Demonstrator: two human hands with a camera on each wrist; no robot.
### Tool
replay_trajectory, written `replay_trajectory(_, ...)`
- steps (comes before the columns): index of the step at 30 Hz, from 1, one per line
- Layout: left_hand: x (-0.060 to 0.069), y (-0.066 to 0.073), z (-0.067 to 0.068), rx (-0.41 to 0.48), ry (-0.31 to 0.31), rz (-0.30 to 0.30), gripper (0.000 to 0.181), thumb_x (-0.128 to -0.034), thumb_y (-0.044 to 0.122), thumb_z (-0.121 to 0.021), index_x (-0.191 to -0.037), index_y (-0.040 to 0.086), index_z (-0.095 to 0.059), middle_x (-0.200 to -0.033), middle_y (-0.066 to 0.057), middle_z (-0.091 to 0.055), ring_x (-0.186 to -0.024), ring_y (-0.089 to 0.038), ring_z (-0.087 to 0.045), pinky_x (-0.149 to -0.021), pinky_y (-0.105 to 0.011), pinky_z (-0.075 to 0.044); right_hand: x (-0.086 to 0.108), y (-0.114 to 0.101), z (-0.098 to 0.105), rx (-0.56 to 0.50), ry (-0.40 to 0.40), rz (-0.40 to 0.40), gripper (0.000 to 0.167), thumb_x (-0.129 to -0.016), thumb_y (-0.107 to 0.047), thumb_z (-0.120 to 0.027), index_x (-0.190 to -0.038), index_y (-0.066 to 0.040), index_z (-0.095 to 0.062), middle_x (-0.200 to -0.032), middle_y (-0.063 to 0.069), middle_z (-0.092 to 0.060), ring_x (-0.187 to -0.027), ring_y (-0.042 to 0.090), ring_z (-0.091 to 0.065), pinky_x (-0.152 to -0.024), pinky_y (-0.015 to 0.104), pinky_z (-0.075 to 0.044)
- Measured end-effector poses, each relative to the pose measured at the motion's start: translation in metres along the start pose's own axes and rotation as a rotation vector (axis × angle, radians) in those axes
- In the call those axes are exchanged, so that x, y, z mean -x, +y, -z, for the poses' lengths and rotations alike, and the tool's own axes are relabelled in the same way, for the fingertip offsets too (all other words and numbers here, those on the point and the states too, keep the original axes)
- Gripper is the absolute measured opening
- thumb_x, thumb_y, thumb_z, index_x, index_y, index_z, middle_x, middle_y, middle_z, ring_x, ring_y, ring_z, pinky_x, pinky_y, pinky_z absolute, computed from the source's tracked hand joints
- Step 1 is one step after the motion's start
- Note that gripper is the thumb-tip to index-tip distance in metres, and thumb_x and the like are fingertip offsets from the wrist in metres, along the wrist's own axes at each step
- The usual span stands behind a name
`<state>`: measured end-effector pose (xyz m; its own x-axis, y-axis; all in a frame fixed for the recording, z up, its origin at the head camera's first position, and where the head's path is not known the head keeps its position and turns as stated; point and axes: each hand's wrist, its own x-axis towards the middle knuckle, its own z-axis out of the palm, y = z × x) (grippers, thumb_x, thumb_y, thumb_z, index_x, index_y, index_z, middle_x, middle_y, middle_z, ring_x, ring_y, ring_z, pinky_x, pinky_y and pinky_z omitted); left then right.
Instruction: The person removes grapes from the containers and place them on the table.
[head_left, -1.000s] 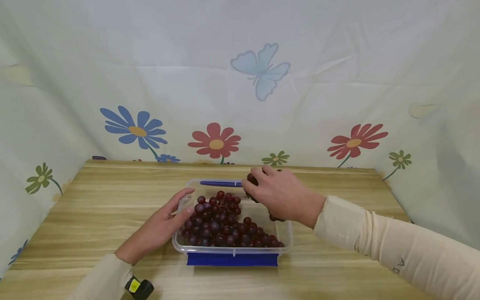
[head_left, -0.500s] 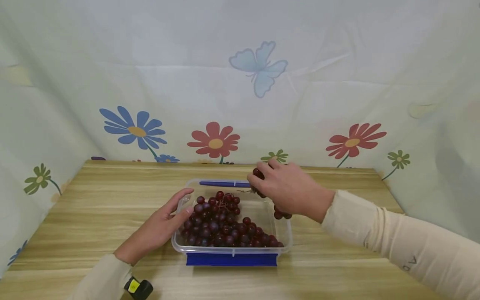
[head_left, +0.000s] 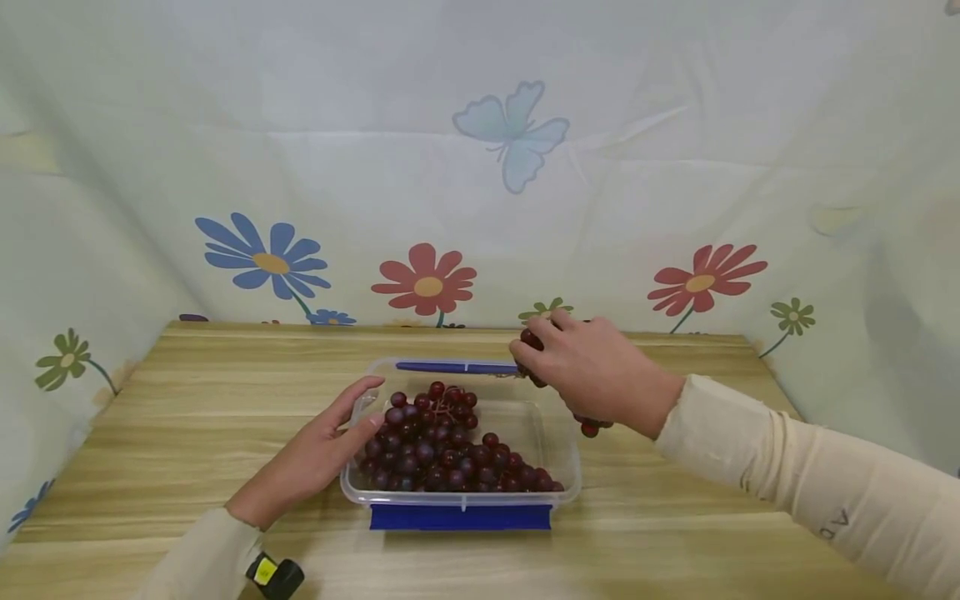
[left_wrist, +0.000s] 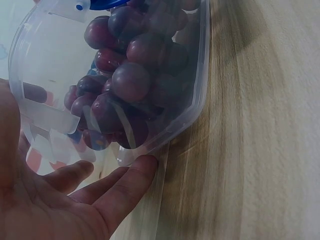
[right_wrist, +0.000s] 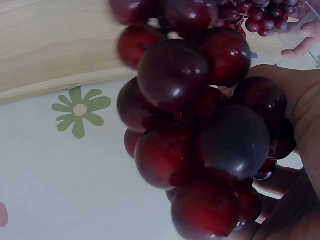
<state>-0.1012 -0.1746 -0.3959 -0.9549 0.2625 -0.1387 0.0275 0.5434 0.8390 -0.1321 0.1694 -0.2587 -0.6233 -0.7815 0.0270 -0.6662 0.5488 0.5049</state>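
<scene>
My right hand (head_left: 607, 367) holds a bunch of dark red grapes (head_left: 534, 358) above the right back corner of a clear plastic container (head_left: 573, 467). In the right wrist view the bunch (right_wrist: 175, 135) fills the middle, with fingers behind it. More grapes hang below the palm in the head view. Another heap of grapes (head_left: 442, 454) lies in the container's left and front part. My left hand (head_left: 318, 450) rests against the container's left side, thumb at the rim. In the left wrist view its extended fingers (left_wrist: 125, 192) touch the outside of the wall.
Blue latch flaps (head_left: 461, 517) hang at the container's front and back. It stands on a wood-grain table (head_left: 225, 400). A flower-printed cloth (head_left: 337, 167) rises behind and at both sides. A black device (head_left: 276, 577) is strapped at the left wrist.
My right hand has moved right and slightly up with its bunch of grapes, uncovering more of the container's right floor. The left hand has kept its place on the container.
</scene>
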Motion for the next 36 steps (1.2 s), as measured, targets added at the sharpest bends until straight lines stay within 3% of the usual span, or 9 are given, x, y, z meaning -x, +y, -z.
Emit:
replay_trajectory(16,-0.001,0.0,0.0,0.001,-0.007,0.003,0.057,-0.1107,0.048,-0.045,-0.163,0.034,-0.027,-0.172,-0.021,-0.024,-0.146,-0.054,-0.043,-0.11,-0.066,-0.049,0.015,0.02,-0.017,-0.041,-0.034,-0.038,0.043,-0.086,-0.009,-0.078,-0.124,-0.013,-0.059,-0.11,0.009,-0.064,-0.085,0.026,-0.06,-0.048,0.035,-0.054)
replay_trajectory(36,-0.002,0.002,0.002,0.029,-0.015,0.019,0.058,-0.11,0.051,-0.045,-0.162,0.035,-0.027,-0.172,-0.022,-0.022,-0.145,-0.054,-0.046,-0.105,-0.063,-0.054,0.028,0.036,-0.03,-0.098,-0.03,-0.132,0.043,-0.087,-0.009,-0.077,-0.126,-0.014,-0.062,-0.107,0.012,-0.066,-0.085,0.027,-0.065,-0.05,0.04,-0.058)
